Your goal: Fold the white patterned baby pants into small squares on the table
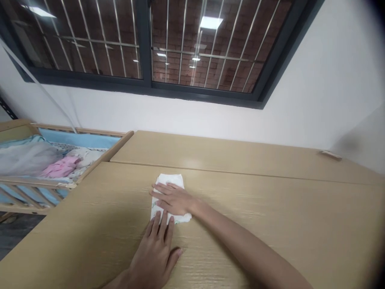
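1. In the head view, your right grip (173,198) lies flat with its fingers spread, palm down on a white cloth (177,180). Nothing is clasped. If that pressure goes unevenly to the fingertips, the cloth could bunch or slip out from under the palm.

2. Your left grip (156,245) is just nearer you than the right one, its fingers long and slightly parted, the thumb well out. The fingertips meet the cloth's near edge; how hard they press, you cannot tell from here. If they pin that edge while the right grip pushes away, the thin-looking cloth could crease or tear.

3. The two grips nearly meet, so a short sideways stroke could make the fingers collide.

4. Beyond both grips, a seam (210,170) crosses the wooden bench (300,216). A cloth edge could snag there if it is pushed far enough.

5. To the left of both grips, the crib (120,146) adjoins the bench. A long leftward reach could knock your knuckles on its rail.
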Tool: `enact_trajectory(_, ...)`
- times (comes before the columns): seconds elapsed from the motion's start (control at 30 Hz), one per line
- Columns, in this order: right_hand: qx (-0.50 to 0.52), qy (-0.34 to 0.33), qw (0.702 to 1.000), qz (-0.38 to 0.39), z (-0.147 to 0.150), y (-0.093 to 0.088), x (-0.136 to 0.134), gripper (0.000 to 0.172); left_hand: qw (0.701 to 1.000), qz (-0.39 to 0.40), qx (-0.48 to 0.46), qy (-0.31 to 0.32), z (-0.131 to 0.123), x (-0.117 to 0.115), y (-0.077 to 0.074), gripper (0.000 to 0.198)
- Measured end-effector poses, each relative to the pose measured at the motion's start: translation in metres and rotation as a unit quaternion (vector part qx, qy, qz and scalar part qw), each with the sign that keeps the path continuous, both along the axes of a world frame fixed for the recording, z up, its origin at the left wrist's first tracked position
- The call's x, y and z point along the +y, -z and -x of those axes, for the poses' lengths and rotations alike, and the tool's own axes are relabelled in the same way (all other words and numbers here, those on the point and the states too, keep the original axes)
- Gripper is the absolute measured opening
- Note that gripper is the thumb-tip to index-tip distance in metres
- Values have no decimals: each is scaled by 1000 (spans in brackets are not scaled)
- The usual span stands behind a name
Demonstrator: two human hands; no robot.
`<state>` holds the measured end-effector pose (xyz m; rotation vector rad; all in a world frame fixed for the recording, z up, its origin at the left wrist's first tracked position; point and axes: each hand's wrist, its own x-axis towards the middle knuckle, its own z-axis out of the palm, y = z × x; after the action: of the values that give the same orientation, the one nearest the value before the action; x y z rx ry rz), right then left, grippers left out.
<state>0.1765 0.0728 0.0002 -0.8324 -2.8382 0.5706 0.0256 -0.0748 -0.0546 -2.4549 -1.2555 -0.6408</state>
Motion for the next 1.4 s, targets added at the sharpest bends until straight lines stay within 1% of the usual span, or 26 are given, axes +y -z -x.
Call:
enact_trajectory(0.13, -6, 20, 999, -26, 3, 2, 35, 54, 1000, -6, 1, 3, 1, -1, 3, 79)
enact_trajectory(0.27, -6, 33, 998, -54, 6, 3, 56, 55, 1000, 6, -4, -5, 1, -1, 2, 81)
enact_trajectory(0.4, -20, 67, 994, -84, 8, 4, 66, 57, 1000, 6, -9, -8, 1, 0, 1, 82)
enact_trajectory(0.53, -22, 101, 988, -117, 11, 2, 64, 57, 1000, -12, -2, 4, 2, 1, 2, 80)
enact_trajectory(0.63, 4, 108, 981, -161, 10, -6, 50, 56, 1000, -6, 9, 24, 7, 6, -5, 71)
enact_trajectory(0.7, 37, 122, 978, -163, 6, -14, 35, 53, 999, 36, 8, 39, 13, 11, -15, 60)
enact_trajectory(0.8, 81, 157, 975, -132, -7, -28, 4, 45, 993, 108, -16, 48, 26, 23, -35, 45)
enact_trajectory(0.87, 90, 158, 978, -106, -19, -36, -21, 34, 991, 118, -33, 46, 36, 32, -44, 40)
enact_trajectory(0.93, 81, 134, 985, -73, -31, -39, -48, 31, 992, 109, -40, 47, 45, 42, -48, 37)
enact_trajectory(1.0, 65, 107, 991, -46, -42, -37, -74, 32, 993, 100, -41, 54, 50, 50, -48, 36)
enact_trajectory(1.03, 59, 100, 992, -44, -47, -33, -86, 31, 992, 97, -43, 61, 52, 54, -47, 37)
enact_trajectory(1.13, 55, 94, 991, -74, -57, -19, -112, 36, 990, 95, -53, 91, 50, 64, -46, 49)
enact_trajectory(1.2, 60, 91, 990, -91, -62, -11, -120, 42, 987, 103, -52, 108, 46, 67, -45, 59)
enact_trajectory(1.27, 66, 84, 990, -96, -66, -5, -121, 43, 985, 112, -45, 122, 43, 67, -43, 62)
enact_trajectory(1.33, 72, 76, 989, -101, -68, -2, -119, 42, 983, 119, -39, 134, 42, 65, -39, 57)
enact_trajectory(1.4, 78, 70, 989, -108, -69, 3, -116, 42, 982, 118, -36, 144, 44, 63, -32, 46)
